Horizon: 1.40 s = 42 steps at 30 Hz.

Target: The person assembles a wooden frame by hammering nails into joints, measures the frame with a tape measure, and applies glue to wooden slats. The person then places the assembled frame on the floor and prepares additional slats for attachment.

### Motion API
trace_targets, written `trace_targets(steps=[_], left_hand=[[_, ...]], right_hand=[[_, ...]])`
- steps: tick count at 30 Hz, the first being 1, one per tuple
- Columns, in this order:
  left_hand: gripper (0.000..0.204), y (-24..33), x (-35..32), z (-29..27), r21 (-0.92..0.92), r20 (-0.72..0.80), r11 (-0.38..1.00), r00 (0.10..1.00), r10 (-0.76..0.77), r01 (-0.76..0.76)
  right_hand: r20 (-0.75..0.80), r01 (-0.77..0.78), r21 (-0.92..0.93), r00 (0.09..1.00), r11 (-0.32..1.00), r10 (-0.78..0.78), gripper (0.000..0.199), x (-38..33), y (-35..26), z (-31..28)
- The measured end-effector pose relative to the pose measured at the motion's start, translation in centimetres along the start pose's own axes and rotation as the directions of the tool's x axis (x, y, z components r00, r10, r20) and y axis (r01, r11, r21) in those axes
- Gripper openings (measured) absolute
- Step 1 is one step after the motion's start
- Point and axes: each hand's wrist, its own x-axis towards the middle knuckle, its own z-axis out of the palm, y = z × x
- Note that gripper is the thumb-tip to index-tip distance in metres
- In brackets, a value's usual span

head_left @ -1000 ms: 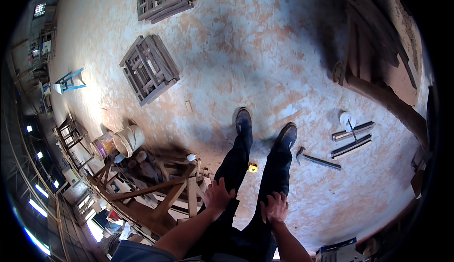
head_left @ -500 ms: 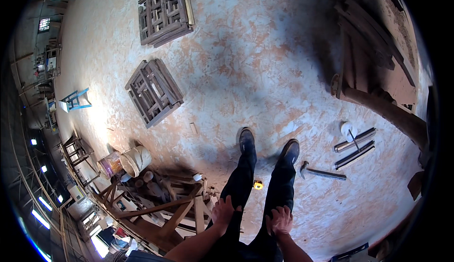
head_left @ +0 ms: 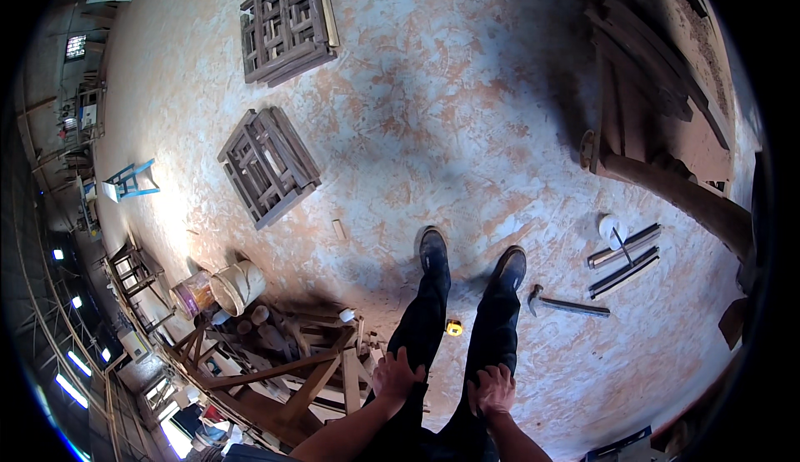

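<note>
My left hand [head_left: 395,375] rests on my left leg around the knee, its fingers apart and holding nothing. On the other knee lies my right hand [head_left: 493,389], fingers spread over the dark trousers. Between my legs a yellow tape measure [head_left: 453,328] sits on the floor. To the right of my right foot a claw hammer [head_left: 571,305] lies flat. Beyond it are dark wooden strips [head_left: 625,272] and a small white container [head_left: 611,227] with a thin rod leaning across the strips. Neither hand touches these tools.
Two stacks of wooden lattice frames [head_left: 287,24] lie on the floor ahead to the left. Pale buckets [head_left: 239,285] and a wooden trestle [head_left: 283,370] crowd the lower left. A blue stool [head_left: 132,180] stands farther left. Heavy timber [head_left: 675,191] is at the right.
The view has shifted very slightly. Both hands remain on my legs, and the tools and wood have not moved.
</note>
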Motion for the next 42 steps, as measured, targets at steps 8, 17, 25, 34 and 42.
trace_targets(steps=[8,17,25,34,42], left_hand=[[0.061,-0.2,0.3,-0.2,-0.026,0.008,1.000,1.000,0.017,-0.017],[0.063,-0.4,-0.1,0.4,0.008,-0.012,1.000,1.000,0.015,-0.015],[0.059,-2.7,1.4,4.4,-0.043,-0.287,0.981,0.943,0.169,-0.189],[0.076,-0.1,-1.6,-2.6,-0.099,-0.043,0.974,0.979,0.199,-0.202],[0.066,-7.4,-1.5,-1.5,0.110,0.266,0.957,0.936,0.231,-0.268]], right_hand=[[-0.040,0.024,-0.002,0.999,1.000,-0.024,0.027,0.1,0.1,0.5],[-0.079,0.048,-0.018,0.996,0.999,-0.049,0.030,-0.5,0.0,0.2],[-0.099,0.093,-0.031,0.990,0.995,-0.096,0.033,-0.5,1.2,1.6],[-0.033,-0.016,-0.022,0.999,1.000,0.016,0.032,-2.7,0.8,-3.5],[0.281,-0.004,0.200,0.958,0.980,-0.053,0.041,-7.1,4.8,-5.0]])
